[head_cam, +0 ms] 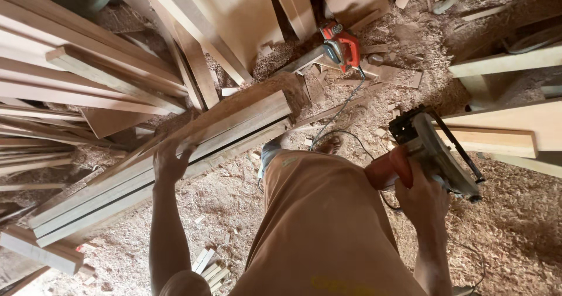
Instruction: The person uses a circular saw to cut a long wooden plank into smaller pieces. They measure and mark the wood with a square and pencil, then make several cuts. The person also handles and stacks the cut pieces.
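Note:
My left hand rests on the top edge of a stack of long wooden planks that slant from lower left up to the middle. Its fingers curl over the uppermost plank. My right hand grips the orange handle of a circular saw, held in the air at my right side with its metal guard pointing away. The saw's black cord trails across the floor. My tan trouser leg fills the lower middle.
Sawdust and shavings cover the floor. A second red power tool lies further ahead. Piles of boards lean at the left, more timber at the right, small offcuts by my feet.

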